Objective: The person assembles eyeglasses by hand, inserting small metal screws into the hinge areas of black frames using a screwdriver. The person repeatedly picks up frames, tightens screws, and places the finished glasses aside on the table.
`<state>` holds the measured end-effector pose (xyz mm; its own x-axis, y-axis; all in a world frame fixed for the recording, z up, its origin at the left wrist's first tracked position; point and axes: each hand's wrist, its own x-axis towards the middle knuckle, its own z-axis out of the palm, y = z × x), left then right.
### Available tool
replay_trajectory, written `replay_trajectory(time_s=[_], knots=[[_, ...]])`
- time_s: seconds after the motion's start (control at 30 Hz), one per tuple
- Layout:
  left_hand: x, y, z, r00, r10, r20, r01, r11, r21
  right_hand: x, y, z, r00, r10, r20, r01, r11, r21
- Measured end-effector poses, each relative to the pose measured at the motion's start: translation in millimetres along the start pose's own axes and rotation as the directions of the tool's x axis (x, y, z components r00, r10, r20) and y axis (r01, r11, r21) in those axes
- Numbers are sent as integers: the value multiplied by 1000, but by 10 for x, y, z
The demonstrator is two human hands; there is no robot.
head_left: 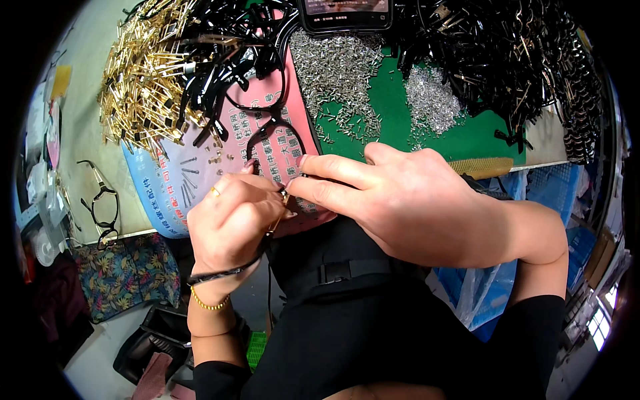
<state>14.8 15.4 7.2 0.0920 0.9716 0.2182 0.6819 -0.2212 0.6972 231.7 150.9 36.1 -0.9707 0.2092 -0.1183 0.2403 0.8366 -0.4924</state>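
Observation:
Both hands meet over the coloured printed mat, at the lower end of a black eyeglass frame [276, 121]. My left hand [230, 217] is closed round a black eyeglass temple [220, 275], which runs back across my wrist and shows gold near the fingertips. My right hand [400, 200] reaches in from the right, its first two fingers pressed on the frame's end beside the left fingertips. Its thumb is hidden, and so is the exact joint between frame and temple. Loose screws [189, 175] and small metal bits [217, 157] lie left of the frame.
Gold temples [150, 80] are heaped at the far left. Black parts [500, 53] pile up at the far right. Between them are silver pins [337, 73], tiny clear pieces [433, 100] and a phone [345, 15]. Another pair of glasses [103, 203] lies at the left table edge.

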Motion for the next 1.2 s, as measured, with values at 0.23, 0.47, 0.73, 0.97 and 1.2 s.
replay_trajectory(time_s=[0.23,0.47,0.73,0.97,1.2], knots=[[-169,-105,195,983,42,-180,-47,999,-25,-5,-5,16,999,-3,-51,3,1000,5],[-188,-129,233,973,18,-231,-34,997,-66,-3,-43,26,998,8,-62,-10,1000,-21],[-247,-91,305,951,-33,-308,13,998,-67,40,-48,-21,998,-46,-44,43,996,-75],[-263,-147,317,956,-17,-292,-14,994,-106,89,-28,172,954,-202,-223,90,900,-427],[-206,-136,309,943,28,-331,-19,999,31,75,-43,198,942,-174,-289,27,893,-450]])
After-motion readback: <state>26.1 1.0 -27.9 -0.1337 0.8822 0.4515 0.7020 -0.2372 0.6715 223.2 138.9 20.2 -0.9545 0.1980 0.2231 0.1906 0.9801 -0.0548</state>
